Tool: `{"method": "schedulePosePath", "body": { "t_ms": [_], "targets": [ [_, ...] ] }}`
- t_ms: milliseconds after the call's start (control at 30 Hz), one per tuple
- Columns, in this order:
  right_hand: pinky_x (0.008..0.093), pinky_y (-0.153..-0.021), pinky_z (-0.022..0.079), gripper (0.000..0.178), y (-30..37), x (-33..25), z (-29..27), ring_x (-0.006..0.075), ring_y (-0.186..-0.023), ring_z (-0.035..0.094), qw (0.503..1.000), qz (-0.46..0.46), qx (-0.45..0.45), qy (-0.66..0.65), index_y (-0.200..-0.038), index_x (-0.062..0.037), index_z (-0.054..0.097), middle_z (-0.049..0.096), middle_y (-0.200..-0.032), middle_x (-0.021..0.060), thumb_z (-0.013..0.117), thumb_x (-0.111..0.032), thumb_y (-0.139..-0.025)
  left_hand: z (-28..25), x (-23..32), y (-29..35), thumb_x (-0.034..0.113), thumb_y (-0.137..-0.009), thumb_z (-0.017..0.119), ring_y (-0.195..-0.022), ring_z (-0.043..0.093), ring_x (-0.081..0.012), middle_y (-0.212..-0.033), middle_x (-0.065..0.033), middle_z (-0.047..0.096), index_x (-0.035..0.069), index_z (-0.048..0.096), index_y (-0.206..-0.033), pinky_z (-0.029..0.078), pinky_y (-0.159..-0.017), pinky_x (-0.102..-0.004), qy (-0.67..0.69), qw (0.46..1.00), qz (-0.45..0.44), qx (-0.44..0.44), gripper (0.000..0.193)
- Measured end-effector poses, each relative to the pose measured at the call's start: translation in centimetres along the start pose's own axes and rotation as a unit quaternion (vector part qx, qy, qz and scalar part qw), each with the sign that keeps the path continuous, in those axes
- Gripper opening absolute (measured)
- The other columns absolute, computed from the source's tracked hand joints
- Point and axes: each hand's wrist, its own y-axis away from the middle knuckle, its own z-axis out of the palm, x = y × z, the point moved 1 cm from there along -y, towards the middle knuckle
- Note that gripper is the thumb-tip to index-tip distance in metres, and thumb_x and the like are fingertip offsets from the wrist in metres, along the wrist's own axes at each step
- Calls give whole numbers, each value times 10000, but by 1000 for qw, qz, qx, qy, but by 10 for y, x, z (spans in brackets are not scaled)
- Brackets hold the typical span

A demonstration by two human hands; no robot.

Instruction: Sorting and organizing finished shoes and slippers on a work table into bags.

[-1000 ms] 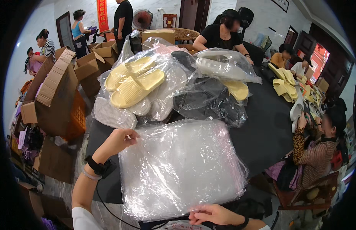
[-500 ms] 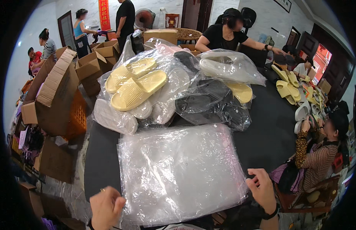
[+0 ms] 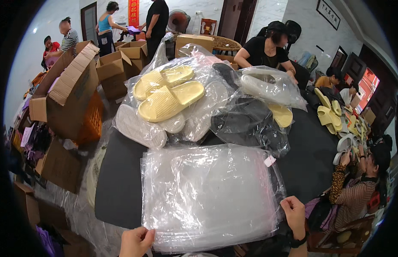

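Bagged slippers (image 3: 171,105) heaped beyond a stack of clear bags (image 3: 207,192)

The stack of clear bags lay flat on the black table (image 3: 117,184), with no slippers showing inside. The heap beyond was already wrapped; at the right, loose yellow slippers (image 3: 324,115) looked unbagged. The left hand (image 3: 137,242) curled narrowly at the stack's near left corner, the right hand (image 3: 294,214) pinched narrowly at its right edge; whether either gripped plastic could not be told

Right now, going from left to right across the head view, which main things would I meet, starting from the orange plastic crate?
Orange plastic crate, bare left hand, flat stack of clear plastic bags, bare right hand, a seated co-worker's spotted brown sleeve.
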Motion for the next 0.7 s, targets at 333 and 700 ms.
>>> {"method": "schedulePosePath", "body": {
  "t_ms": [333, 700],
  "targets": [
    [243, -569, 443, 211, 9, -23, -5, 101, -581, 530, 990, -39, -82, 112, -916, -43, 634, 595, -661, 24, 710, -173, -770, 4, -1, 14, 85, -794, 654, -872, 572, -317, -1003, -169, 601, 31, 559, -994, 457, -733, -398, -214, 967, 109, 82, 228],
    [238, -620, 470, 430, -15, -70, -49, 140, -653, 603, 947, -90, -237, 196, -1195, -35, 556, 669, -776, 47, 689, -212, -827, 45, -12, -8, 196, -882, 534, -1340, 259, -397, -1452, -264, 244, -96, 199, -1401, 222, -1095, -468, -282, 930, 229, -48, 683]
  ]
}}
